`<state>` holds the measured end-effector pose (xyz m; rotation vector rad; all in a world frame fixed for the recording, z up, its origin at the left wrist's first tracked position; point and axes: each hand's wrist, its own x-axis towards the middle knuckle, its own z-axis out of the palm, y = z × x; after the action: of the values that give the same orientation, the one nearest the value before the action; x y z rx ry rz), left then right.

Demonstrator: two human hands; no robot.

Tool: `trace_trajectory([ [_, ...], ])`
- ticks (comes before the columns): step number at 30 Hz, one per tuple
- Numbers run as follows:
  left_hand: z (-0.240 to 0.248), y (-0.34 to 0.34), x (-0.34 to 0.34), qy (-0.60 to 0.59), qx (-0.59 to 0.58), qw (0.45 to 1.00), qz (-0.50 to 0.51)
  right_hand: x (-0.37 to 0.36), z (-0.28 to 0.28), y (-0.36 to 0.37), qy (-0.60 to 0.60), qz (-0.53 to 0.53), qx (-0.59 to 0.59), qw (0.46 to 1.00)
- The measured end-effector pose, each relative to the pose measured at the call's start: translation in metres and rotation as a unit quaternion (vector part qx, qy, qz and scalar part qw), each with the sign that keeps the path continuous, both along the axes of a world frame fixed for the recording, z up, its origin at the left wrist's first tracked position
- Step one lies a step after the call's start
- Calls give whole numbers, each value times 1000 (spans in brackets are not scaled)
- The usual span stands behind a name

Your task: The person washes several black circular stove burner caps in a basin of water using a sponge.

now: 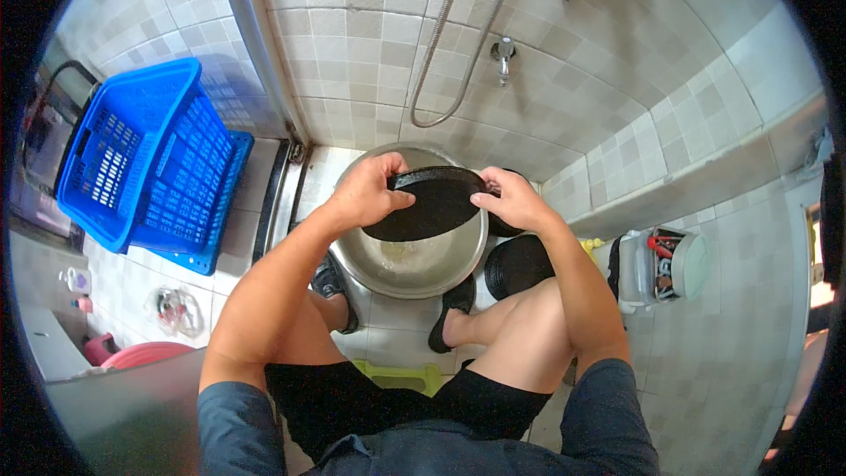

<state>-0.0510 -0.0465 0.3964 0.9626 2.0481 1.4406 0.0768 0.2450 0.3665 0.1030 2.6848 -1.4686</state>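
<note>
With both hands I hold a black round plate-like disc (432,207), tilted, above a wide metal basin (410,280). My left hand (374,189) grips its left edge, thumb on the near face. My right hand (515,200) pinches the right edge between thumb and fingers. A little water (398,251) shows at the bottom of the basin, and the disc covers the far part of it. Beside the basin, on the right, stands a stack of black round pieces (518,266) with ridged sides. More dark round items are partly hidden behind my right hand.
A blue plastic basket (181,167) stands at the left. On the tiled wall are a shower hose (449,44) and a tap (503,57). A clear container of tools (656,264) is at the right. Beneath me is a light green stool (401,376); a pink basin (150,353) lies lower left.
</note>
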Motion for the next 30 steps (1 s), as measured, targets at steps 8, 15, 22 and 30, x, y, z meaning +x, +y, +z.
trace_trajectory([
  [8, 7, -6, -7, -11, -25, 998, 59, 4, 34, -18, 51, -63, 4, 997],
  [15, -5, -3, -15, -16, -17, 997, 79, 3, 43, -29, 113, -81, -4, 990],
  [22, 11, -2, -15, 38, -22, 996, 82, 0, 43, -32, 115, -96, -60, 987],
  [30, 7, -2, -14, 66, -22, 990, 122, -1, 41, -36, 119, -104, -27, 987],
])
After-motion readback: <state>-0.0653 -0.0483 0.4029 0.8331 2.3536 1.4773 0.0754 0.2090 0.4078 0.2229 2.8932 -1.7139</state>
